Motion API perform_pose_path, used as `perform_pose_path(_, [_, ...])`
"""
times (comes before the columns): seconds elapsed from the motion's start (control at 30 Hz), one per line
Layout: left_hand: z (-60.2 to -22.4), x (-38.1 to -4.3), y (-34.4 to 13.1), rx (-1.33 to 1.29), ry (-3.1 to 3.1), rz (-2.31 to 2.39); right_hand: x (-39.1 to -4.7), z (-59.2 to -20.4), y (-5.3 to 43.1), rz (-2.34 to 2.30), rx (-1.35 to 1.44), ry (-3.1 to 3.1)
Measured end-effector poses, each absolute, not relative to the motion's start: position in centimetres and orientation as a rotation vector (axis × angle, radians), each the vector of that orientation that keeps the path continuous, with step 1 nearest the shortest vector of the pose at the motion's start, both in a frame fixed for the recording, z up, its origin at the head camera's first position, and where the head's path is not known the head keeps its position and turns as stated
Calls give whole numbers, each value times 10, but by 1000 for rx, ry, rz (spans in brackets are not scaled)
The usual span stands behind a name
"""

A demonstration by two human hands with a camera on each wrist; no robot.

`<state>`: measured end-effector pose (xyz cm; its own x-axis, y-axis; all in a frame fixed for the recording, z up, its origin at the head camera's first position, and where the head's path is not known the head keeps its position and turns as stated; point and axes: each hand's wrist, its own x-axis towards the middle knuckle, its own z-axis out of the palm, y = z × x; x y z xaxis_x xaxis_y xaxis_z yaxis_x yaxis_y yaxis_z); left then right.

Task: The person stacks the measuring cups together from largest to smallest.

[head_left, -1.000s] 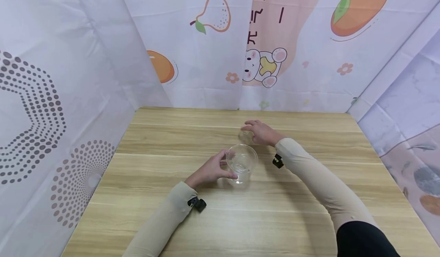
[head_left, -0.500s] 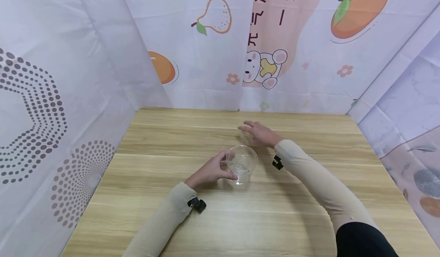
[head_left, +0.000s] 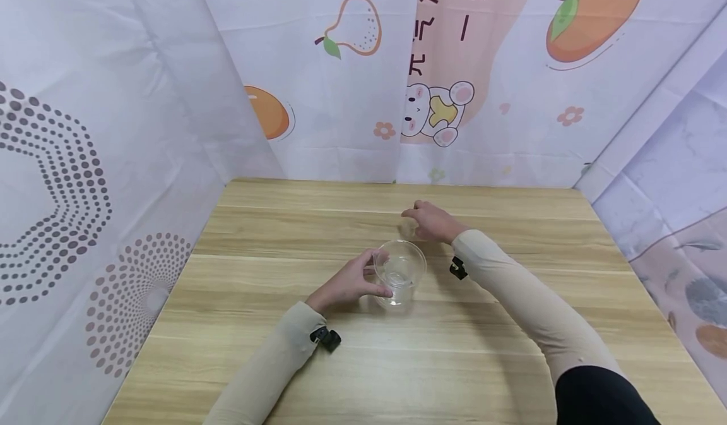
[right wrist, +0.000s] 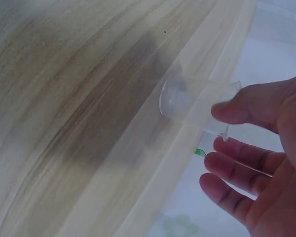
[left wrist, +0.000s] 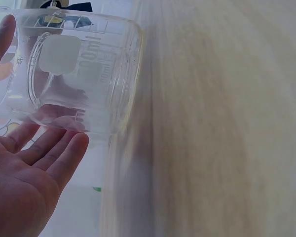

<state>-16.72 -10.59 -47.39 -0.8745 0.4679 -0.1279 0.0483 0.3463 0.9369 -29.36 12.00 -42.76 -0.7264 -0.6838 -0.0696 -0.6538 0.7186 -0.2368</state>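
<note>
My left hand holds a large clear beaker on the table, thumb on the near side and fingers on the far side. Pale volume markings and a blank white patch show on the beaker in the left wrist view. A smaller clear rounded shape is visible within it; I cannot tell whether that is a separate vessel. Farther back, my right hand pinches a small clear beaker near its rim. The thumb lies over the glass, the index finger is hidden, and the other fingers are bent below.
A wood-grain table lies under both hands. White printed curtains border it at the back and on both sides. Black wrist cameras sit on both sleeves.
My right hand's fingers have drawn in from a more stretched pose and the hand has shifted slightly right at the small beaker. The left hand and large beaker stay in place.
</note>
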Motion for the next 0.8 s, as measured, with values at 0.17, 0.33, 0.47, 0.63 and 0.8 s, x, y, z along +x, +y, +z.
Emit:
perform_pose_path(0.17, [-472,-167,-106,448,2241,1541,-294,-426,121,-250,-1063,2780])
perform_pose_path(0.33, [-472,-166,-106,447,2238,1540,-296,-428,123,-290,-1154,2743])
perform_pose_path(0.47, [-472,-166,-106,449,2235,1543,-296,-428,123,-323,-1144,2719])
perform_pose_path(0.63, [-473,-166,-106,448,2233,1547,-295,-426,123,-316,-1106,2733])
perform_pose_path(0.8, [-473,-166,-106,442,2228,1553,-294,-423,123,-305,-1093,2742])
